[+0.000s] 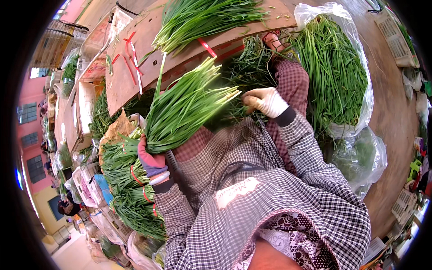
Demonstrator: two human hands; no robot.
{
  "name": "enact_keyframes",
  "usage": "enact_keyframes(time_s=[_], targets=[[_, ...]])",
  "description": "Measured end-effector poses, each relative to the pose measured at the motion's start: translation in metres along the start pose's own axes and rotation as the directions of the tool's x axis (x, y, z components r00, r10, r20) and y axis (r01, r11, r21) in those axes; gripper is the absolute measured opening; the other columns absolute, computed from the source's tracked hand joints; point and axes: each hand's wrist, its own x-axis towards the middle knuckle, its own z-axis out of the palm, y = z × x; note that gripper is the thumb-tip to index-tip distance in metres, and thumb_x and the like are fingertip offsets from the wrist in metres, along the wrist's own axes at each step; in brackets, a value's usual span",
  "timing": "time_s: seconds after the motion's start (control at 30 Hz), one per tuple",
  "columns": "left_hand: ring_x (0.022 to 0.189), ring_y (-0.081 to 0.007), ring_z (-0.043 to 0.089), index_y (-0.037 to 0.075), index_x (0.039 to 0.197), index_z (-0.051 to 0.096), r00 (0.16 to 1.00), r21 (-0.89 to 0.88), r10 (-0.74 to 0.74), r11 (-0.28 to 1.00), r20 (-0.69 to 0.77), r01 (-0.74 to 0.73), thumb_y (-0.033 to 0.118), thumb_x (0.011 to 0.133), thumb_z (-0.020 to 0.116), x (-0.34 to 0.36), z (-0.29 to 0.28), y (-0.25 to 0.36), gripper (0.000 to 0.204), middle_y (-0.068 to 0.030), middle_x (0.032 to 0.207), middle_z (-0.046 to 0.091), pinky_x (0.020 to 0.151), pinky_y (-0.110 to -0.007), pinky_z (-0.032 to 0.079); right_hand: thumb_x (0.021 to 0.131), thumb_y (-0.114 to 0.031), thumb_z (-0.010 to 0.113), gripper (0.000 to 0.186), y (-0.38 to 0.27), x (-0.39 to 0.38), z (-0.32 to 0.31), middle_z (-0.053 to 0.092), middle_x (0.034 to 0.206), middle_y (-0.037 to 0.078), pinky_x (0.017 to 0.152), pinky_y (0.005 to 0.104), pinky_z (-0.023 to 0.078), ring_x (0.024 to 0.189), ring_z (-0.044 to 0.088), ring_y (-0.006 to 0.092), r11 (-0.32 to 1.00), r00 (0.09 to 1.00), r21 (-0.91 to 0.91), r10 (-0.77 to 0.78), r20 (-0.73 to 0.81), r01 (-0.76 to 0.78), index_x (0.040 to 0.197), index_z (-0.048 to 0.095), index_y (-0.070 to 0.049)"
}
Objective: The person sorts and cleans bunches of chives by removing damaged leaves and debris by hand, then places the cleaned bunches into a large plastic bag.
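Note:
A loose bunch of garlic chives [184,105] lies across my left hand [150,157], its pale cut ends pointing up and to the right. The left hand wears a pinkish-red glove and is closed round the leafy lower side of the bunch. Just right of the pale stalk ends is my right hand [266,101] in a whitish glove with stained fingertips. Its fingers are curled together; anything between them is too small to make out. Ahead, another pile of chives [202,20] rests on a brown board [114,87], with red ties [131,56] lying on it.
Bundles bound with red bands [135,189] are stacked at my left. A clear plastic bag [368,85] full of loose chives stands on the right, another bag [360,157] below it. Loose greens [249,67] lie between my knees under the board. Crates [396,38] stand farther off.

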Motion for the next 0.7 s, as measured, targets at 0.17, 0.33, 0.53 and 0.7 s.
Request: enact_keyframes(time_s=[0.17,0.33,0.53,0.7], targets=[[0.105,-0.0258,0.059,0.008,0.113,0.058,0.999,0.02,0.012,1.0,-0.032,-0.012,0.021,0.092,0.048,-0.005,0.009,0.0,0.027,-0.0071,0.114,0.061,0.088,-0.047,0.05,0.088,-0.02,0.063,0.027,0.002,0.031,0.051,0.068,0.085,0.011,0.055,0.0248,0.053,0.065,0.063,0.0127,0.906,0.995,0.423,0.014,-0.104,0.032,0.099,0.067,0.003],[0.105,-0.0267,0.06,0.007,0.115,0.059,1.0,-0.011,0.018,1.0,0.007,-0.018,0.02,0.092,0.049,0.002,-0.008,-0.002,0.028,-0.0089,0.113,0.063,0.09,-0.048,0.049,0.082,-0.011,0.068,0.018,0.014,0.039,0.053,0.067,0.079,0.006,0.051,0.0217,0.05,0.062,0.061,0.0095,0.884,0.982,0.452,-0.038,-0.185,0.119,0.094,0.068,0.002],[0.103,-0.0244,0.06,0.007,0.113,0.057,1.0,-0.005,0.014,1.0,-0.01,-0.014,0.019,0.092,0.047,-0.001,-0.001,0.004,0.026,-0.0082,0.111,0.062,0.089,-0.044,0.05,0.08,-0.017,0.066,0.018,0.022,0.021,-0.017,0.064,0.066,0.004,0.045,0.0201,0.043,0.053,0.054,0.0053,0.996,0.899,0.059,0.086,-0.43,-0.067,0.084,0.069,0.0],[0.103,-0.0246,0.059,0.006,0.115,0.055,1.0,0.088,0.015,0.996,0.014,-0.016,0.02,0.091,0.047,-0.011,0.009,0.014,0.028,-0.0094,0.113,0.061,0.091,-0.042,0.049,0.078,-0.021,0.064,0.018,0.034,0.036,-0.035,0.064,0.07,0.017,0.064,0.0384,0.051,0.068,0.064,0.0312,0.778,0.906,-0.619,-0.331,-0.263,0.105,0.08,0.069,-0.005]])
